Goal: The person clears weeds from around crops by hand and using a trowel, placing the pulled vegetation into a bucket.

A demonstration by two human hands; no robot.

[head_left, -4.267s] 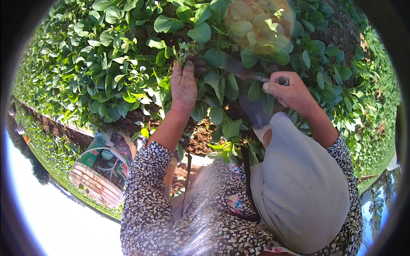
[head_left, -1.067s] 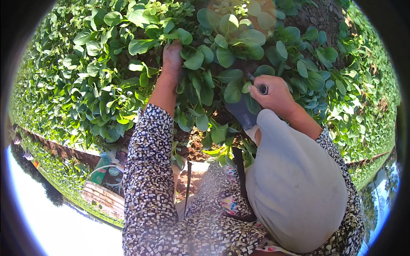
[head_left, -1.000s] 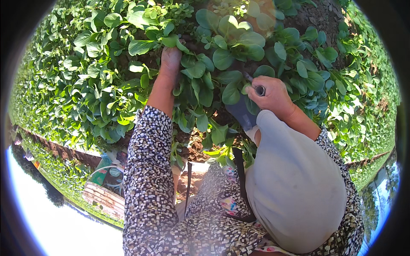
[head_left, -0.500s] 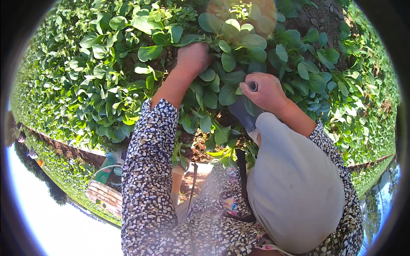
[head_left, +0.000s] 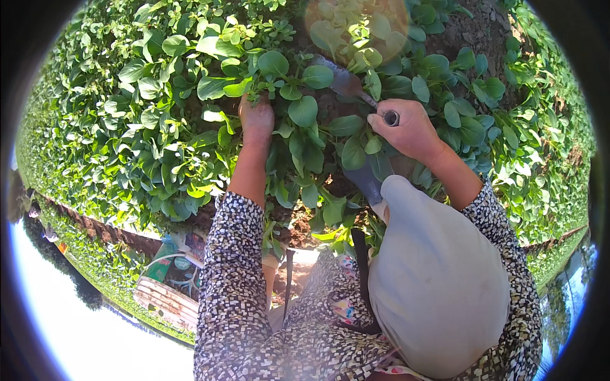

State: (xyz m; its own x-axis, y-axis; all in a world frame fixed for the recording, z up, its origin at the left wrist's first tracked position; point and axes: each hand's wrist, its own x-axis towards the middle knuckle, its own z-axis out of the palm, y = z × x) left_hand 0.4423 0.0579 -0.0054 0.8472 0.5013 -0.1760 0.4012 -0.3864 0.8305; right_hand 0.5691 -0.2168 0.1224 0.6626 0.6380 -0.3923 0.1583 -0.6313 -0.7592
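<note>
My left hand [head_left: 256, 120] is low among the green plants on the left, closed round a sprig of small-leaved weed [head_left: 257, 94]; leaves partly cover its fingers. My right hand [head_left: 410, 130] grips a short hand trowel by its tubular handle [head_left: 391, 118], whose round end points up at me. Its flat metal blade [head_left: 345, 80] stretches away to the upper left over dark soil between the leaves. Between the two hands stand broad-leaved leafy greens [head_left: 302, 112], with more leaves [head_left: 353, 152] just below the right hand.
My bent leg in pale grey cloth [head_left: 438, 273] lies below the right hand, its dark shoe [head_left: 365, 181] among the plants. To the left is a whitish ribbed container [head_left: 166, 301] beside green and blue packaging [head_left: 159, 268]. Bare soil [head_left: 473, 38] shows at the upper right.
My left hand has drawn left and slightly down, now with a weed sprig at its fingers. My right hand has shifted slightly right, and the trowel's blade has come into sight.
</note>
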